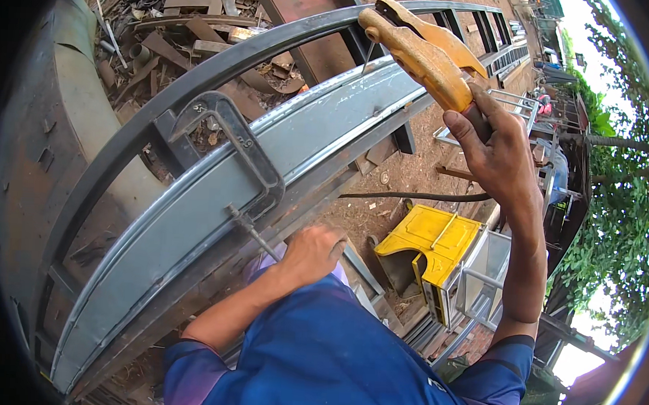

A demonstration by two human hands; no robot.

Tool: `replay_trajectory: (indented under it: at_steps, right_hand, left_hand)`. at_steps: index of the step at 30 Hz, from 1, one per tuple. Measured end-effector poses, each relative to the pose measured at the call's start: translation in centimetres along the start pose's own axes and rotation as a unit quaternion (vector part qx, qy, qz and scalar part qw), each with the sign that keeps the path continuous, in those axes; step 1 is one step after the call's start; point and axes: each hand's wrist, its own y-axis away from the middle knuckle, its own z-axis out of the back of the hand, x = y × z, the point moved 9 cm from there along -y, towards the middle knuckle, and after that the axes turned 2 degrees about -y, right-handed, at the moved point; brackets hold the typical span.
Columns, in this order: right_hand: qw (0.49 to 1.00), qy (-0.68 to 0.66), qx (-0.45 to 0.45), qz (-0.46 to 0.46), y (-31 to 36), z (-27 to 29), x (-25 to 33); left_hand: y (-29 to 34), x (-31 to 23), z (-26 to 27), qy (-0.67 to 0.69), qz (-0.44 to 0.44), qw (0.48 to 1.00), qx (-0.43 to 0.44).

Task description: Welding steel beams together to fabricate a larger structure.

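Observation:
My right hand (pixel 498 134) is raised and wrapped round the dark grip of a worn yellow tool (pixel 425 58); the tool has a rounded knob and a curved upper piece, and its exact kind is unclear. Below it runs a long, curved grey metal channel (pixel 216 198). A black C-clamp (pixel 254 149) is fixed across the channel, its threaded screw (pixel 247 228) pointing towards me. Close to the screw's end, my left hand (pixel 313 253) is closed with its fingers curled away from view. What it grips, if anything, is hidden.
A dark curved frame (pixel 193 70) with crossbars runs beyond the channel. Scrap metal (pixel 172 33) lies heaped at the far left. On the right a yellow metal box (pixel 431 240) stands beside metal frames, and a dark hose (pixel 419 196) crosses the dirt ground (pixel 391 180).

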Motion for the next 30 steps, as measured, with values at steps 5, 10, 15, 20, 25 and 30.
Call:
replay_trajectory:
  at_steps: [5,10,15,20,25,30]
  right_hand:
    - [1.000,0.007,-0.006,0.017,-0.1,-0.3,0.3]
    - [1.000,0.018,0.003,0.005,-0.4,-0.4,0.7]
    - [0.999,0.049,0.009,-0.006,-0.4,-0.7,0.6]
    - [0.999,0.030,0.013,-0.008,-0.5,-0.7,0.8]
    - [0.999,0.035,0.004,0.005,-0.4,-0.8,1.1]
    - [0.999,0.041,0.009,0.009,-0.2,-0.9,0.7]
  left_hand:
    - [0.0,0.0,0.2,0.004,-0.016,1.000,0.000]
    - [-0.3,0.4,1.3,0.008,0.000,1.000,-0.016]
    - [-0.2,0.8,1.1,-0.003,0.003,1.000,-0.008]
    - [-0.4,0.5,1.2,-0.006,-0.007,1.000,0.000]
    - [-0.4,0.5,1.4,-0.011,-0.006,1.000,-0.006]
    - [-0.4,0.6,1.2,-0.007,-0.004,1.000,-0.007]
